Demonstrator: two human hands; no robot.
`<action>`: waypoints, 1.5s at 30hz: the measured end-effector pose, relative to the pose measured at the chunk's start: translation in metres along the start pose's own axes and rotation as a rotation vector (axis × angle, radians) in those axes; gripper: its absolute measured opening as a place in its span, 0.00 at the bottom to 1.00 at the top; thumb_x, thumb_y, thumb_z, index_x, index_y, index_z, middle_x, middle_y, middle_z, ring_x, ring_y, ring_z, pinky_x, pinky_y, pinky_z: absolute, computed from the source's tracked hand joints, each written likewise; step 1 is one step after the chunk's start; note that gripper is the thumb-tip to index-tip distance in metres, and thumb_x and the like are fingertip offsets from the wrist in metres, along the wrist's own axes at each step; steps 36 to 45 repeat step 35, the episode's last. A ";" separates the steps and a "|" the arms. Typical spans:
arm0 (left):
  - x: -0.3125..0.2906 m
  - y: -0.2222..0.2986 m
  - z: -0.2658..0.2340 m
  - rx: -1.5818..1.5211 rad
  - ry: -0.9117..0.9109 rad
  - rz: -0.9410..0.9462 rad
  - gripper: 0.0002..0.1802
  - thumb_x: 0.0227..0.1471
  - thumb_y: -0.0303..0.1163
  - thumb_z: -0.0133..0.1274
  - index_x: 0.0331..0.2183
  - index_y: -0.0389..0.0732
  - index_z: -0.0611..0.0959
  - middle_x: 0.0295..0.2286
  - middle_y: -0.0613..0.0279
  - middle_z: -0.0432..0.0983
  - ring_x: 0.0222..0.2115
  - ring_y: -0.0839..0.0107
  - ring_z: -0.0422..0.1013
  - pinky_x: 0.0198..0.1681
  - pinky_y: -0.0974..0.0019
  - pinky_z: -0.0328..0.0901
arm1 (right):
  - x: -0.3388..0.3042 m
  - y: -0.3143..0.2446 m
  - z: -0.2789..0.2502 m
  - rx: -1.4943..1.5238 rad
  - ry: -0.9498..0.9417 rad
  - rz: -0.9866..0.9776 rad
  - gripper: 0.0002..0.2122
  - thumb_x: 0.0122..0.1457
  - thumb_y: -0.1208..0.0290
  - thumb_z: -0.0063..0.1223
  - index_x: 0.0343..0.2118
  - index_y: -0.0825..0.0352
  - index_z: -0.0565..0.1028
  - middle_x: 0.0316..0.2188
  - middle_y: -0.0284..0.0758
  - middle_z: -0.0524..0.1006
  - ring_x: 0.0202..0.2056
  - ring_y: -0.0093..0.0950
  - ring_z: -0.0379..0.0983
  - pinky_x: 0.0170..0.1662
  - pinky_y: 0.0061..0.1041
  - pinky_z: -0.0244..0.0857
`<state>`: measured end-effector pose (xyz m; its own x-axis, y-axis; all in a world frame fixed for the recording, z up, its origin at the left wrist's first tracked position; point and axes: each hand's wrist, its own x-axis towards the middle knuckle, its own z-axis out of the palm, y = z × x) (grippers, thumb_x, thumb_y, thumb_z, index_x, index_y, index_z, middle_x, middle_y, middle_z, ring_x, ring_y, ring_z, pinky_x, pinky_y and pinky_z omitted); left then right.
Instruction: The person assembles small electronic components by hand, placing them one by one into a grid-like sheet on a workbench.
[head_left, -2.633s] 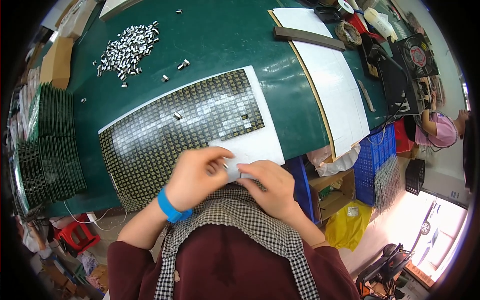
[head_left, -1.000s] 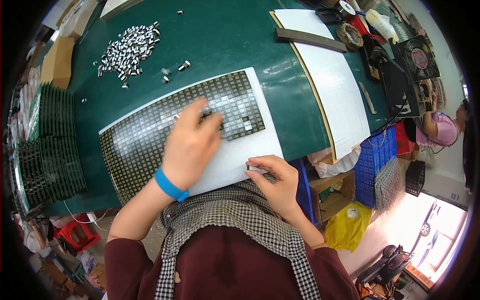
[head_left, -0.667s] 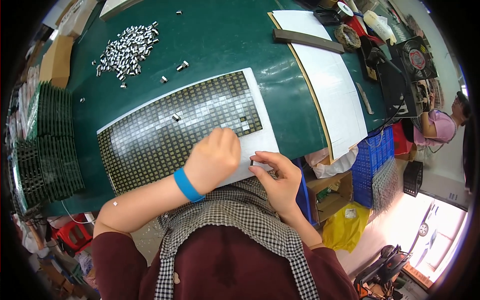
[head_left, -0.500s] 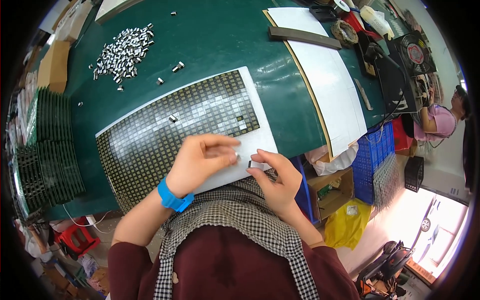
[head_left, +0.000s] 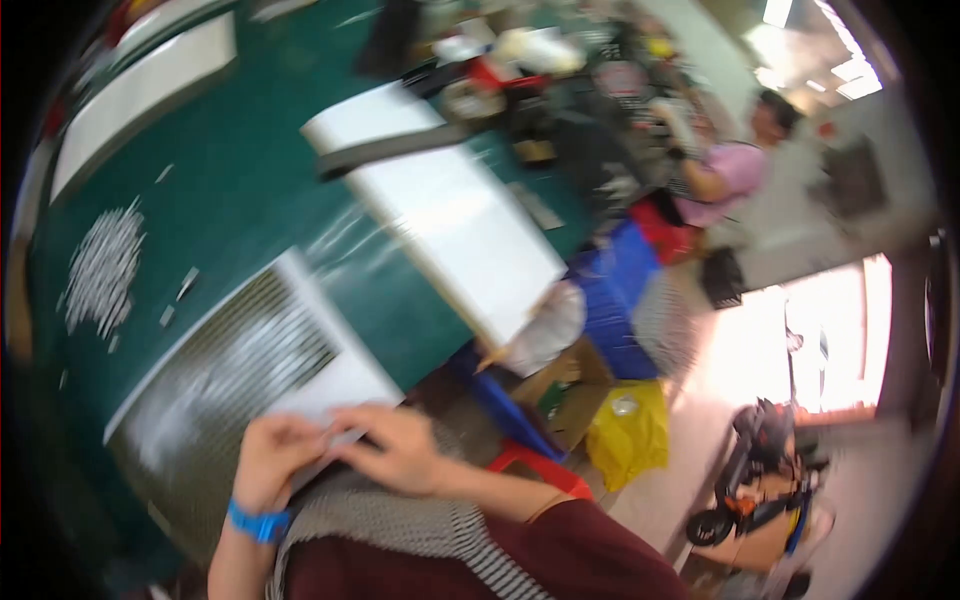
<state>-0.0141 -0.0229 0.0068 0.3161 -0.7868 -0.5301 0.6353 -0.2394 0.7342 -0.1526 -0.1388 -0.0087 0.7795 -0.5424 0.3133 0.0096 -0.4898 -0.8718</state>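
My left hand (head_left: 272, 458) and my right hand (head_left: 395, 452) meet at their fingertips, thumbs and forefingers pinched closed. Between them is something small and pale, too smeared to make out. Just beyond lies a dark panel (head_left: 215, 385) with a grid of small squares, resting on a white sheet (head_left: 345, 370) that shows along its far and right edges. On the green table (head_left: 335, 285), small silver parts form a heap (head_left: 105, 265) at the left. A loose silver part (head_left: 187, 283) sits between heap and panel.
A white board (head_left: 460, 240) with a dark bar (head_left: 395, 150) across it lies to the right. Blue crates (head_left: 612, 300), an open carton (head_left: 570, 385) and a yellow bag (head_left: 628, 430) stand beside the table. Another person (head_left: 735, 165) is farther right; a scooter (head_left: 755, 475) stands lower right.
The view has swung right, shifting the table leftward and blurring the picture. My hands, slightly apart before with a small silver-and-black part in my right fingers, have come together at the fingertips.
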 end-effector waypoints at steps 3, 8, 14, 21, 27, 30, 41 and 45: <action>-0.003 -0.013 -0.010 -0.130 0.014 -0.005 0.08 0.40 0.17 0.54 0.29 0.30 0.77 0.24 0.54 0.75 0.24 0.68 0.73 0.31 0.70 0.70 | -0.004 -0.003 0.004 0.230 -0.060 0.109 0.16 0.45 0.76 0.58 0.40 0.68 0.72 0.31 0.37 0.75 0.33 0.30 0.73 0.38 0.25 0.67; 0.003 -0.029 -0.025 0.058 -0.074 0.079 0.06 0.42 0.20 0.55 0.26 0.29 0.75 0.23 0.53 0.75 0.23 0.69 0.72 0.30 0.71 0.68 | -0.009 -0.005 -0.002 0.112 -0.093 -0.081 0.17 0.46 0.78 0.54 0.42 0.68 0.70 0.30 0.37 0.72 0.32 0.32 0.71 0.36 0.28 0.66; -0.009 -0.011 -0.018 0.400 0.049 0.070 0.14 0.38 0.18 0.56 0.33 0.27 0.78 0.27 0.54 0.76 0.28 0.72 0.73 0.33 0.70 0.68 | 0.002 -0.006 0.007 -0.198 -0.222 -0.370 0.14 0.47 0.76 0.49 0.39 0.65 0.71 0.23 0.34 0.68 0.26 0.31 0.69 0.25 0.27 0.65; -0.009 0.006 0.025 0.394 -0.018 0.193 0.19 0.42 0.17 0.49 0.41 0.31 0.73 0.27 0.58 0.75 0.29 0.78 0.72 0.34 0.76 0.67 | 0.008 -0.014 -0.009 -0.304 -0.252 -0.388 0.15 0.47 0.79 0.49 0.40 0.70 0.70 0.30 0.37 0.73 0.30 0.31 0.71 0.29 0.25 0.67; -0.014 0.006 0.010 0.413 0.007 0.141 0.19 0.43 0.17 0.49 0.42 0.31 0.74 0.29 0.57 0.76 0.30 0.77 0.72 0.36 0.76 0.68 | 0.006 -0.003 -0.002 -0.251 -0.140 -0.359 0.16 0.42 0.79 0.57 0.38 0.68 0.72 0.27 0.34 0.74 0.28 0.29 0.73 0.27 0.23 0.68; -0.013 0.005 0.003 0.305 -0.078 0.064 0.17 0.43 0.18 0.49 0.40 0.31 0.75 0.29 0.57 0.77 0.30 0.78 0.73 0.35 0.76 0.68 | 0.003 -0.004 -0.005 -0.140 -0.148 -0.308 0.15 0.42 0.78 0.59 0.37 0.67 0.73 0.27 0.33 0.75 0.27 0.27 0.73 0.27 0.23 0.68; -0.014 0.008 0.002 0.302 -0.108 0.051 0.17 0.43 0.19 0.50 0.40 0.32 0.75 0.30 0.58 0.77 0.30 0.79 0.72 0.35 0.78 0.67 | -0.002 0.000 -0.002 -0.137 -0.154 -0.324 0.16 0.43 0.77 0.59 0.38 0.66 0.73 0.29 0.33 0.75 0.28 0.28 0.74 0.28 0.22 0.68; -0.014 0.008 0.002 0.302 -0.108 0.051 0.17 0.43 0.19 0.50 0.40 0.32 0.75 0.30 0.58 0.77 0.30 0.79 0.72 0.35 0.78 0.67 | -0.002 0.000 -0.002 -0.137 -0.154 -0.324 0.16 0.43 0.77 0.59 0.38 0.66 0.73 0.29 0.33 0.75 0.28 0.28 0.74 0.28 0.22 0.68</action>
